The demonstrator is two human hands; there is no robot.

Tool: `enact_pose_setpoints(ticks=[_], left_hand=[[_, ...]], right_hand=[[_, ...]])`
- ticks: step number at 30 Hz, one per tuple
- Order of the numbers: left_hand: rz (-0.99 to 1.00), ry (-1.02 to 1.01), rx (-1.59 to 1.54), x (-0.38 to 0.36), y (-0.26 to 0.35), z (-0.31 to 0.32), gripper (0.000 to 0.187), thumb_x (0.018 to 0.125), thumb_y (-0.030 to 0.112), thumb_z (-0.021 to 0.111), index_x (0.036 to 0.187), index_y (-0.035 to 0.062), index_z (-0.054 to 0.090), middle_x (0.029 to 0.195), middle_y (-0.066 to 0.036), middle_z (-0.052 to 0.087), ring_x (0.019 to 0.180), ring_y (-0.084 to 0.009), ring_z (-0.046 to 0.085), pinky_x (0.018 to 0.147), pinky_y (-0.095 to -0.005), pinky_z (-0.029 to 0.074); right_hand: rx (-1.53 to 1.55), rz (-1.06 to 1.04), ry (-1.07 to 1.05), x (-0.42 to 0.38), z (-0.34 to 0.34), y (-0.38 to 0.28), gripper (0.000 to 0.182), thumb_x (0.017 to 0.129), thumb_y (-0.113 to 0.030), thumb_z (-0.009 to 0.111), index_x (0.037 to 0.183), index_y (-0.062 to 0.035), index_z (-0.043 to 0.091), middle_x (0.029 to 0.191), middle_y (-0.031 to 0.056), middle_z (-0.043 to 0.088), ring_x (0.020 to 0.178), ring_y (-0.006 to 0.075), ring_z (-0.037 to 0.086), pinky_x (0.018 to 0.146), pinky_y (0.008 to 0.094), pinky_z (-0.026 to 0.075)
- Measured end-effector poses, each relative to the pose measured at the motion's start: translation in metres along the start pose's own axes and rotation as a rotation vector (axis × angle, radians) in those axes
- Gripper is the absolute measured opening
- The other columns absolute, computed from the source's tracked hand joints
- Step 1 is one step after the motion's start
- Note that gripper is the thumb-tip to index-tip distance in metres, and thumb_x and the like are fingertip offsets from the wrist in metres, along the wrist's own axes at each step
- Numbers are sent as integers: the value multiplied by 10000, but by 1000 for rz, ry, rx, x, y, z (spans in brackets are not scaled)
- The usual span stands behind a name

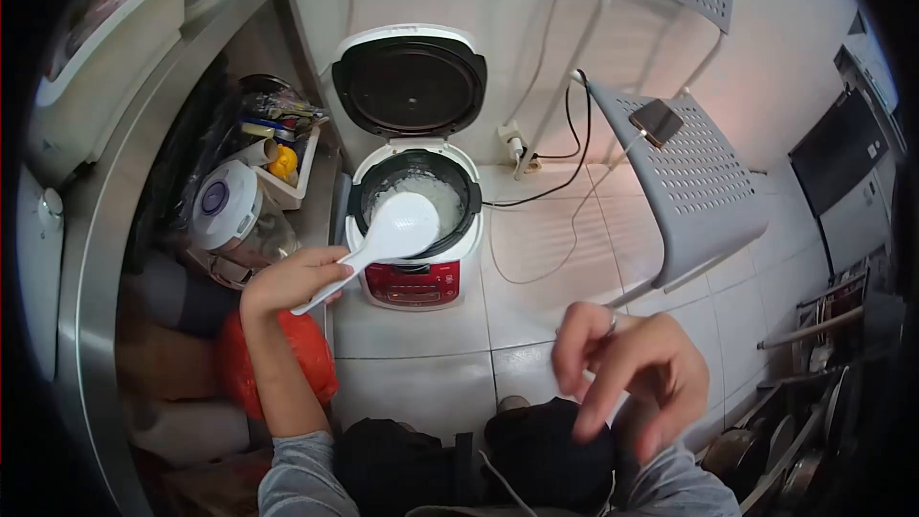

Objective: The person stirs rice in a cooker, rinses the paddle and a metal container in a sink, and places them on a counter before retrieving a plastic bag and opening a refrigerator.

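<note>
A white rice paddle (407, 227) is gripped by its handle in my left hand (299, 280). Its broad head hangs over the front of the open rice cooker (414, 284), covering part of the pot. White rice (436, 193) shows inside the dark inner pot (469, 193). The cooker's lid (412, 86) stands upright at the back. My right hand (637, 364) is raised above the floor at the lower right, fingers apart and curled, holding nothing. It is well away from the cooker.
A grey chair (708, 172) with a phone (657, 123) on its seat stands at the right. A cable runs to a wall plug (515, 146). A metal shelf holds a lidded container (230, 206) at the left; a red bag (316, 364) lies below. Pots (732, 450) sit lower right.
</note>
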State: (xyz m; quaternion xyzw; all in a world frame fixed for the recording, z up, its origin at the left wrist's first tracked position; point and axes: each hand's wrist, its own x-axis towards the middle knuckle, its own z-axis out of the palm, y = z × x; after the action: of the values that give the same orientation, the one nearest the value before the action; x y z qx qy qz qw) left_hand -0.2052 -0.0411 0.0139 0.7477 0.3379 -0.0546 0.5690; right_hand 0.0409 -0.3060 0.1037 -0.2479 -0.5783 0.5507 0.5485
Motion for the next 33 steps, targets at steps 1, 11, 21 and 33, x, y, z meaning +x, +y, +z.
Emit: enact_pose_setpoints(ticks=[1, 11, 21, 33], left_hand=[[15, 52, -7, -2, -5, -5, 211, 898, 195, 456, 875, 13, 562, 620, -9, 528, 538, -72, 477, 491, -231, 371], [-159, 463, 318, -5, -26, -23, 323, 843, 245, 476, 859, -60, 581, 736, -226, 599, 682, -331, 598, 650, -411, 433], [-104, 447, 229, -8, -27, -17, 345, 785, 231, 459, 712, -82, 586, 549, -159, 537, 523, -231, 561, 540, -372, 441], [399, -867, 105, 70, 34, 120, 290, 915, 233, 432, 925, -13, 586, 708, -27, 578, 617, -90, 523, 556, -260, 429]], right_hand=[[39, 19, 118, -13, -4, 13, 362, 727, -184, 714, 1005, 32, 632, 1018, 130, 510, 865, 159, 476, 760, 250, 362], [-1118, 981, 689, -126, -22, 122, 132, 790, -24, 519, 869, 8, 620, 695, 159, 611, 614, 321, 573, 596, 392, 446], [-1002, 625, 749, -48, 45, 73, 390, 805, 23, 475, 1190, -32, 491, 725, 113, 627, 663, 236, 616, 622, 309, 472], [-673, 742, 464, -27, 52, 82, 686, 864, -152, 553, 1392, 0, 142, 971, 190, 623, 777, 254, 635, 670, 339, 486]])
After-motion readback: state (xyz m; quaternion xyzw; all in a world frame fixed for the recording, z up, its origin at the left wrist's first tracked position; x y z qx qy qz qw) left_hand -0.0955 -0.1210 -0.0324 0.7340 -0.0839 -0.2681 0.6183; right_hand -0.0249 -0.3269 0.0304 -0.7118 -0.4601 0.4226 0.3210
